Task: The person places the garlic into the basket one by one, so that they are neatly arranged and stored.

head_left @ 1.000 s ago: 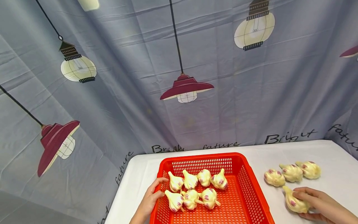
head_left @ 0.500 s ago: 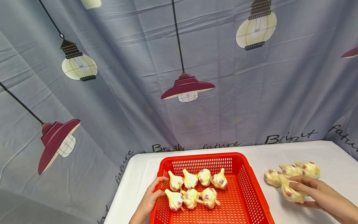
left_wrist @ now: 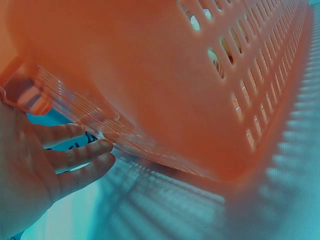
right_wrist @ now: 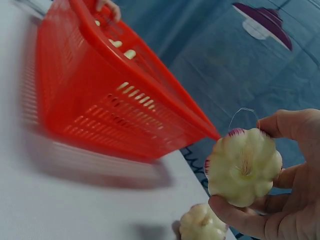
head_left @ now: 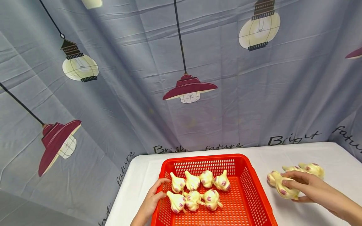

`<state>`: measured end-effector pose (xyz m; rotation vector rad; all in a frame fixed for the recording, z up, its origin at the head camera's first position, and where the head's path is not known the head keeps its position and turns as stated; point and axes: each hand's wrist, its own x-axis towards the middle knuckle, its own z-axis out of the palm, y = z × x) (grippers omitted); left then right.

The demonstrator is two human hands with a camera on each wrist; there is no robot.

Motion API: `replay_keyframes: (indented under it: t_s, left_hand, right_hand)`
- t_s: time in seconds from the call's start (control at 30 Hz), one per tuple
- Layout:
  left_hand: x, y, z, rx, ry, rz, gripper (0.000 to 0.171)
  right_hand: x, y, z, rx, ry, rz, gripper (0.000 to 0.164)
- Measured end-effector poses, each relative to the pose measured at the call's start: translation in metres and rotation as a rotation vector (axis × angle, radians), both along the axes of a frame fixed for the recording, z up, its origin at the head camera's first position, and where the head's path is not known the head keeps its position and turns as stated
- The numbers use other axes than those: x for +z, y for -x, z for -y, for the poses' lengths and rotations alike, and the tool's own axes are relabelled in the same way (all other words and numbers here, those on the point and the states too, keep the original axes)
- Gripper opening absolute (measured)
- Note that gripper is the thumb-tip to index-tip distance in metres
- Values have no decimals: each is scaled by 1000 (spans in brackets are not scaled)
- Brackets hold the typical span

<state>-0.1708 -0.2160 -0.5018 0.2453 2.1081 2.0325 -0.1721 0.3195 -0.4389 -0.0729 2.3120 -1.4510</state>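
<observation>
My left hand (head_left: 150, 198) grips the left rim of the red plastic basket (head_left: 255, 188); its thumb and forefinger reach over the rim. In the left wrist view, the other fingers (left_wrist: 82, 155) lie against the outside. Several garlic bulbs (head_left: 193, 182) with purple marks sit in two rows inside. Right of the basket, my right hand (head_left: 309, 188) holds a garlic bulb (head_left: 285, 189) above the table between thumb and fingers. In the right wrist view, that bulb's root end (right_wrist: 243, 167) faces the camera. Behind it, a garlic bulb (head_left: 271, 179) is partly covered, with others (head_left: 314, 169) beside it.
The basket stands on a white table (head_left: 339, 160), its perforated side wall between my right hand and the bulbs inside. A grey curtain (head_left: 215, 125) printed with lamps hangs along the table's back edge. The right part of the basket floor (head_left: 237, 201) shows bare red mesh.
My right hand has lifted the garlic bulb off the table and carried it left and farther back, now in front of the other loose bulbs. My left hand has stayed on the rim.
</observation>
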Motion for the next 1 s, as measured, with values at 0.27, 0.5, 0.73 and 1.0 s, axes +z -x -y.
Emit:
replay_keyframes:
  t_s: [0.27, 0.5, 0.73, 1.0]
  left_hand:
    - [-1, 0, 1, -1, 4, -1, 52]
    - [0, 1, 1, -6, 4, 1, 52]
    - [-1, 1, 2, -4, 3, -7, 52]
    - [-1, 0, 1, -6, 8, -5, 52]
  right_hand:
    - [6, 2, 19, 85, -24, -135, 44]
    - [24, 10, 34, 69, -91, -122, 47]
    - [36, 13, 55, 116, -131, -174, 45]
    - [41, 13, 76, 158, -158, -256, 31]
